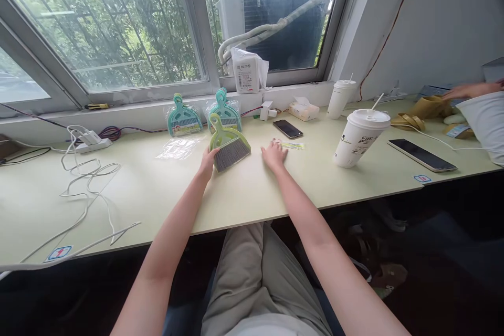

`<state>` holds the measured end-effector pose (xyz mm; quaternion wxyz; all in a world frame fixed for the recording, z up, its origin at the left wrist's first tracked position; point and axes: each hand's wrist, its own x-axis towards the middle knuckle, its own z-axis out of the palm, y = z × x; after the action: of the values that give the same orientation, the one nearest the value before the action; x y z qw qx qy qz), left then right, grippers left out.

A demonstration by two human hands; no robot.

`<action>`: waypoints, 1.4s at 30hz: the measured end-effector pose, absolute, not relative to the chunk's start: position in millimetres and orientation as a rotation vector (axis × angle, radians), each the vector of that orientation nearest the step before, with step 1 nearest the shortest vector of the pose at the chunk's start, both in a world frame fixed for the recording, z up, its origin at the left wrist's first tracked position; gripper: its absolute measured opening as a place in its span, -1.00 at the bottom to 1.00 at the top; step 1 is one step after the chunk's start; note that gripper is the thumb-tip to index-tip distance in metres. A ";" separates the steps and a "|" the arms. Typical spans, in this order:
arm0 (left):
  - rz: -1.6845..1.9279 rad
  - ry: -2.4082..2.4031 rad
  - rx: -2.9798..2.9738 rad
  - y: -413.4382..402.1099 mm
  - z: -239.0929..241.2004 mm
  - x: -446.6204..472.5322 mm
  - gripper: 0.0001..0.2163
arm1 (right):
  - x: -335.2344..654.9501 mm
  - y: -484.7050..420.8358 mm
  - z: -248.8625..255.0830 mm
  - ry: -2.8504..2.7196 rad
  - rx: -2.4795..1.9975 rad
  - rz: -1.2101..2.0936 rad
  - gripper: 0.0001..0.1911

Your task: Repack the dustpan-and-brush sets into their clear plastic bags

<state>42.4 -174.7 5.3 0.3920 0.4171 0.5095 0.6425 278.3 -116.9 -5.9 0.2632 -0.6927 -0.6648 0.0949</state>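
My left hand (pixel 208 164) is closed on the left edge of a light green dustpan (pixel 222 135) with a grey-bristled brush (pixel 233 155) set in it. The set stands tilted on the table, handle up and bristles toward me. My right hand (pixel 274 156) rests on the tabletop with its fingers reaching forward, beside a small yellow-and-white printed label (pixel 292 145). Whether its fingertips touch the label I cannot tell. Behind the left hand, teal dustpan sets (pixel 183 118) in clear wrapping lean against the sill, with more teal sets (pixel 223 107) next to them. A clear plastic wrapper (pixel 180 148) lies flat nearby.
A black phone (pixel 287 128), a tissue pack (pixel 303 109) and two white lidded cups (pixel 360 139) (pixel 340 98) stand to the right. Another phone (pixel 422 155) lies farther right, near another person's sleeve (pixel 482 121). White cables (pixel 92 181) and a power strip (pixel 93 144) spread on the left.
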 end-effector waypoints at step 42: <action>1.770 0.995 0.998 -183.5 3.6 50.6 -0.55 | 215.7 -172.5 17.1 -2.511 -0.749 0.367 -0.52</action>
<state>50.6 -183.5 3.6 0.4255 0.3991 0.3978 0.7081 215.7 -172.5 17.1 0.2455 -0.2743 -0.9200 0.1345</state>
